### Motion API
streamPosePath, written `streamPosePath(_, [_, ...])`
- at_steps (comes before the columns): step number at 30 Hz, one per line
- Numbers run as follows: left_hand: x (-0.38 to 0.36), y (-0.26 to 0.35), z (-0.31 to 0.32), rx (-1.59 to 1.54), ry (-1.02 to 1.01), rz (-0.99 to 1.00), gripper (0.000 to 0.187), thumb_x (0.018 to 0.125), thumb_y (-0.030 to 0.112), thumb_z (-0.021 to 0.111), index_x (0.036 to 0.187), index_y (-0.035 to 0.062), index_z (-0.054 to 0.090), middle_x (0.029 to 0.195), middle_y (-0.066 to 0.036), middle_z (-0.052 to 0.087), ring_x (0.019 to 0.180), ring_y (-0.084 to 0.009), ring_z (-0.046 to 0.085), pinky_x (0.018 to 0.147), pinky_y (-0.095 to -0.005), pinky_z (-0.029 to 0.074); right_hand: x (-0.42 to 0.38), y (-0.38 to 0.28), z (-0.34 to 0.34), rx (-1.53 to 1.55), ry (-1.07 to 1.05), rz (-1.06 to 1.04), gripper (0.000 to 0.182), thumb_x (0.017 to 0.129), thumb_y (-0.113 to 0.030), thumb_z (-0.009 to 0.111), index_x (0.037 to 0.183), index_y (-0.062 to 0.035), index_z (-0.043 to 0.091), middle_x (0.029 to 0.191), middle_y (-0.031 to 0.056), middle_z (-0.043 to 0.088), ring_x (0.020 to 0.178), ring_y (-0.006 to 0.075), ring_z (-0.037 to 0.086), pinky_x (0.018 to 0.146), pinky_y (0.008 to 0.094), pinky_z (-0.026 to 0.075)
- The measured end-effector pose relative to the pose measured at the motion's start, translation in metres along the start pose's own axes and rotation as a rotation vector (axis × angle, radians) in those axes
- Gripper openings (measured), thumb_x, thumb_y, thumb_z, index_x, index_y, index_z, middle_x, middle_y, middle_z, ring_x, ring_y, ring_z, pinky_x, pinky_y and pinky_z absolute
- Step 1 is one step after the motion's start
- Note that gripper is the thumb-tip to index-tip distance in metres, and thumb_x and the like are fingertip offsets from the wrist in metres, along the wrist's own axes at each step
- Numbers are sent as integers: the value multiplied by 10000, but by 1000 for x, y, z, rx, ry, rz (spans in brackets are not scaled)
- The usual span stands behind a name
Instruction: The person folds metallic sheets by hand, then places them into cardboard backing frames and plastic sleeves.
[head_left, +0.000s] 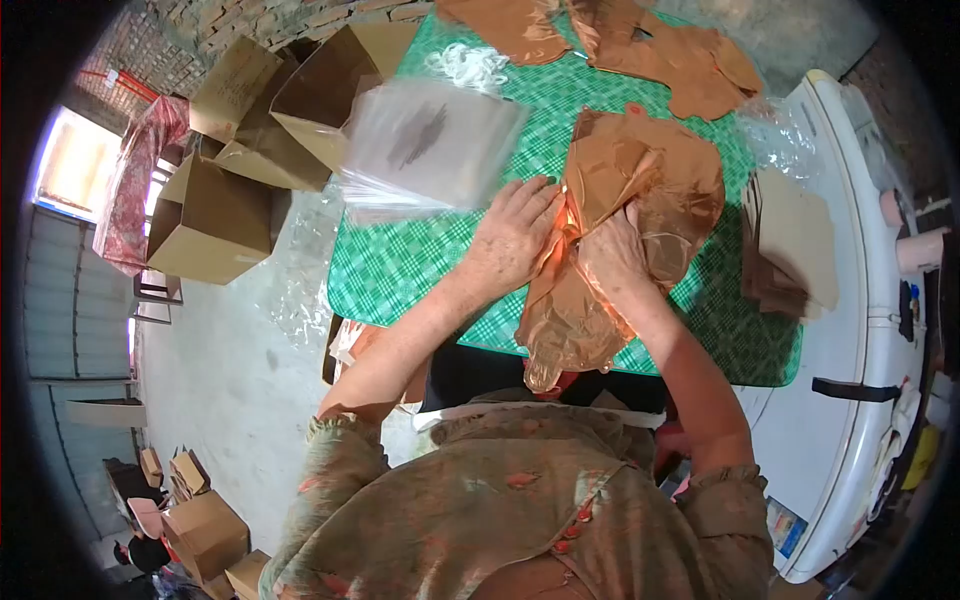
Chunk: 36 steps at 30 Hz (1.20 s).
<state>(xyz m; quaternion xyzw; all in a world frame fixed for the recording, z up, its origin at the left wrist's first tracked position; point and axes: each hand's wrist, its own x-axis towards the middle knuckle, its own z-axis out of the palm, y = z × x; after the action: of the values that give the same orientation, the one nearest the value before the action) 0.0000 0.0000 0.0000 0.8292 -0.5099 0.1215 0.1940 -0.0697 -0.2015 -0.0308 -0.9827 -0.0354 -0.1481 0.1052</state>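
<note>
A shiny copper-coloured foil sheet point(680, 200), creased and partly folded, lies on the green checked table point(400, 265). My left hand point(515, 235) presses on its left edge, fingers close together and pointing up and right. My right hand point(613, 250) is on the middle of the foil, its fingertips partly hidden under a fold. The foil's lower end hangs near the table's front edge. Left of my hands is a stack of clear plastic bags point(430, 145). More copper foil pieces point(640, 50) lie at the table's far side.
White string point(468, 66) lies behind the bags. Beige card pieces point(795, 240) are at the table's right edge, beside a white appliance point(850, 350). Open cardboard boxes point(215, 220) stand at the left. Clear plastic film point(780, 130) lies at the right back.
</note>
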Motion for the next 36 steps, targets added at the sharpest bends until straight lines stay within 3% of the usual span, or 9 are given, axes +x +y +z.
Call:
streamPosePath(14, [3,1,-6,35,65,-34,570,1068,257,615,1571,10,516,1602,-187,538,1539,-390,445,1297,-554,304,0,1,2,97,-5,7,661,996,-175,628,1625,-54,470,1667,196,470,1586,389,349,1306,609,203])
streamPosePath(26, [50,-1,21,-310,38,-19,694,1133,375,516,1679,-4,318,1662,-281,444,1580,-410,390,1335,-548,250,3,-7,-11,98,-86,38,702,1067,-378,594,1661,-60,398,1717,190,386,1609,403,282,1313,602,185])
streamPosePath(29, [52,-1,26,-286,8,-54,695,1145,394,491,1689,3,306,1667,-285,435,1589,-405,379,1336,-553,246,1,-4,-3,123,33,12,713,1048,-333,623,1658,-45,392,1701,193,402,1592,404,304,1307,605,198])
streamPosePath(36, [48,-5,30,-235,17,-34,676,1160,413,448,1685,5,331,1666,-282,441,1586,-408,381,1333,-556,239,1,-3,-1,115,7,12,729,988,-213,676,1637,-16,410,1668,206,428,1575,404,326,1303,604,216])
